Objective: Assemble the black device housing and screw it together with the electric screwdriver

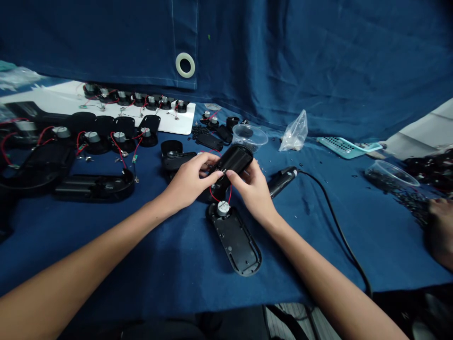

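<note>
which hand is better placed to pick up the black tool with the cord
Probably the right hand: the black tool lies just to its right, while the left hand is farther off, beyond the black case both hands hold.

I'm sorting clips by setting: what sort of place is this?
Probably a small assembly workshop: black plastic housings with silver, motor-like cylinders are lined up in rows, and a black, rod-shaped corded tool lies on the blue cloth.
</note>
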`<state>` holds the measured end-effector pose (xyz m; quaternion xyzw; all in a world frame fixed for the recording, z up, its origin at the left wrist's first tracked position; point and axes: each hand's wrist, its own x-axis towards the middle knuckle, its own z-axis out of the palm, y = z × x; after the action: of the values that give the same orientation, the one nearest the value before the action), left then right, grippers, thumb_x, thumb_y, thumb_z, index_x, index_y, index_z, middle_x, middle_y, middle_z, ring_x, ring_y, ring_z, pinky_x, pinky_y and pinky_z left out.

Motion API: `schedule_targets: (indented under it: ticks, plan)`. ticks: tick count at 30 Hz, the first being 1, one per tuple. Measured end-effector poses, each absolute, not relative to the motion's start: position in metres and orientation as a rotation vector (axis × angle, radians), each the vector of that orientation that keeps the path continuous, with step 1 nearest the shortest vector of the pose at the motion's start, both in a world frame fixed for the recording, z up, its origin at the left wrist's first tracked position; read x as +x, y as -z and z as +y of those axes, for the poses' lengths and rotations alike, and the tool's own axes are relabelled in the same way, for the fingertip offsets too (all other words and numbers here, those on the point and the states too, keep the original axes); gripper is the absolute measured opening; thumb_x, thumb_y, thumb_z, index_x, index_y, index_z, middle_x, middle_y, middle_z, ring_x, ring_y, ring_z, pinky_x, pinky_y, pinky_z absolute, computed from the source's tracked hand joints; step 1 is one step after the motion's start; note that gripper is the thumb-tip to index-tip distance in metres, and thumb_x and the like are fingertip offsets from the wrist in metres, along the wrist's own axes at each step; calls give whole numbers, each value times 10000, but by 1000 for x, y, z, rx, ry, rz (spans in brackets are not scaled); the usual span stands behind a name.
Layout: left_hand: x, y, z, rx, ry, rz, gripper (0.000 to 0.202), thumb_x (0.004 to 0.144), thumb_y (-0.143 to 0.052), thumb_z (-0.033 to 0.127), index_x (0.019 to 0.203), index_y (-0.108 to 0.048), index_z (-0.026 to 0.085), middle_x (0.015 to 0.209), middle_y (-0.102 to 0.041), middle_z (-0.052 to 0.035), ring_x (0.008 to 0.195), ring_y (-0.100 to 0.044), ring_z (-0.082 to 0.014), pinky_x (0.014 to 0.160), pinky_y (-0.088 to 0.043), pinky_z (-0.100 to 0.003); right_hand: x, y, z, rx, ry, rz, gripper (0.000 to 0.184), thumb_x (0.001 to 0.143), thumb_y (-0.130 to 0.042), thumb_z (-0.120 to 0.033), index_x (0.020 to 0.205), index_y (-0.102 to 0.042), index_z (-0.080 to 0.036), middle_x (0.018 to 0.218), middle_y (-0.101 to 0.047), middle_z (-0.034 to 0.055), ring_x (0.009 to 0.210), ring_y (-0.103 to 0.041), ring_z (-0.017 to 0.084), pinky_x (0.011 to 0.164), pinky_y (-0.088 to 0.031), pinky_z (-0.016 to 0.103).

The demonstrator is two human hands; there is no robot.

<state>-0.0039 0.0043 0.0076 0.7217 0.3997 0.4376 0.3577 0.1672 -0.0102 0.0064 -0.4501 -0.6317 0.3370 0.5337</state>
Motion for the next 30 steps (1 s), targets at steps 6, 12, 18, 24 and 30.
schedule_targets:
  ticks: [6,12,18,24,30]
  plan:
    - [-4,-8,5,1878,-1122,1013,229,849,-583,282,1054,-570,182,1036,-640,-57,970,-616,-175,838,-492,-302,166,-6,-11,-1066,-876,-1511,417,747,-674,-329,1117,-507,-233,1169,-647,68,1044,-634,220,913,-540,417]
    - [-2,-8,3,1877,-1119,1018,185,834,-577,239,1007,-564,175,999,-630,-53,929,-613,-169,817,-497,-300,165,-3,-9,-1095,-843,-1530,389,738,-666,-294,1085,-505,-224,1118,-649,70,982,-644,210,893,-546,423]
    - [-2,-7,1,1901,-1140,1033,184,841,-574,228,1016,-572,170,988,-631,-47,902,-611,-156,794,-495,-287,165,-2,-9,-1106,-810,-1539,361,744,-655,-264,1070,-509,-208,1068,-654,69,942,-647,206,892,-533,420]
    - [-1,-7,2,1855,-1119,1044,207,839,-592,268,1022,-576,172,1026,-637,-60,945,-607,-173,823,-485,-307,167,-2,-8,-1075,-924,-1486,349,753,-656,-276,1073,-531,-215,1076,-654,45,993,-629,198,936,-506,400]
    - [1,-10,2,1625,-1109,976,175,828,-562,232,979,-570,145,1016,-633,-62,986,-598,-173,921,-446,-325,166,-2,-9,-1058,-947,-1468,315,796,-633,-307,1084,-541,-216,1124,-645,39,1033,-611,193,969,-481,396]
